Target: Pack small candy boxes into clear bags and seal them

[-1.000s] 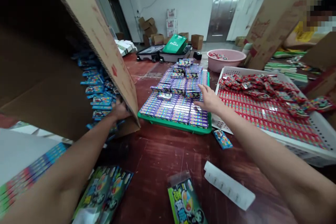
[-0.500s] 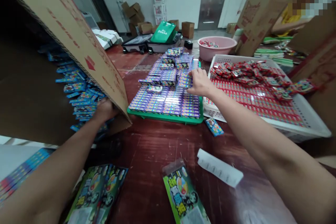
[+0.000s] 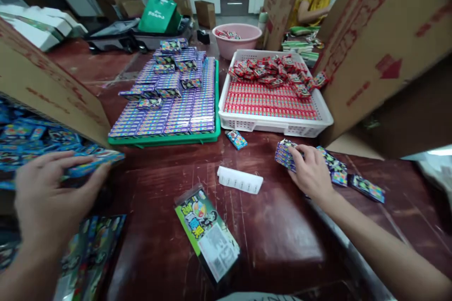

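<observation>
My left hand (image 3: 52,193) is closed on a few blue packets (image 3: 93,161), pinched between thumb and fingers beside the open carton on the left. Inside that carton lies a heap of more blue packets (image 3: 38,136). My right hand (image 3: 312,171) grips a short stack of purple boxes (image 3: 284,154) low over the table at the right. Just beyond its fingers lie other small packs (image 3: 335,167) and a single pack (image 3: 367,188). Rows of purple boxes (image 3: 169,113) fill the green tray (image 3: 165,141), with a few loose ones on top.
A white crate (image 3: 275,124) holds red packets (image 3: 271,103). One blue packet (image 3: 236,139), a white paper strip (image 3: 240,179) and a printed green pouch (image 3: 208,233) lie on the table. Cartons (image 3: 381,56) flank both sides. Behind are a pink basin (image 3: 238,42) and a person in yellow (image 3: 307,2).
My right hand has gone from the green tray to the right side of the table, with purple boxes in it. My left hand has come out of the carton with blue packets. The view turned right.
</observation>
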Motion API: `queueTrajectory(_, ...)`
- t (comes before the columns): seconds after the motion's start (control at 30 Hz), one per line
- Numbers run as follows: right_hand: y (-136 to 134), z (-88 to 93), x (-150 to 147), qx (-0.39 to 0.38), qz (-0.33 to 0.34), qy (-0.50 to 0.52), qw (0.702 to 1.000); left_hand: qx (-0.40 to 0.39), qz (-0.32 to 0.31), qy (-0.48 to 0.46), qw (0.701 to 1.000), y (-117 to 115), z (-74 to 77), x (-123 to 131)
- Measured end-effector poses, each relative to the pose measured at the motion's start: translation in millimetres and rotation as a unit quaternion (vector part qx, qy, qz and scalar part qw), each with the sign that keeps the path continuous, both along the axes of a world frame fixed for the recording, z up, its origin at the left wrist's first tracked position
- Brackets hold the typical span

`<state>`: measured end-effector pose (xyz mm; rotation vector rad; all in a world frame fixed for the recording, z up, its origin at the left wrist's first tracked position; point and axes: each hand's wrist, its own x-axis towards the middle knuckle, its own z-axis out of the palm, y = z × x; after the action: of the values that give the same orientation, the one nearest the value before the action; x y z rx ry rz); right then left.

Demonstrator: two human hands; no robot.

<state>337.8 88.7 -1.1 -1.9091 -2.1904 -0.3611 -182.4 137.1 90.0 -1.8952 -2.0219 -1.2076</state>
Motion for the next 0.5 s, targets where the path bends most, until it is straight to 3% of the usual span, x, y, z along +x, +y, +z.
queueTrajectory(0.07,-5,-9.0,1,0.0,-0.039,0.006,0.999,0.036,-0.123,0.025,0.991,-11,1.3,70)
queueTrajectory(0.13,-4,-13.4,-2,-0.001,-0.064,0.013,0.998,0.014,-0.261,0.0,0.965,-12,-8.2,142)
queueTrajectory(0.27,-5,-19.9,-14,0.012,-0.088,0.019,0.996,-0.066,-0.435,0.045,0.897,11,-53.3,260)
queueTrajectory(0.37,-16,-19.5,-17,0.005,-0.086,0.028,0.996,-0.132,-0.468,0.128,0.864,36,-86.1,299)
queueTrajectory(0.5,-32,-1.0,-4,-0.063,0.0,0.038,0.997,-0.177,-0.472,0.184,0.844,50,-101.6,298)
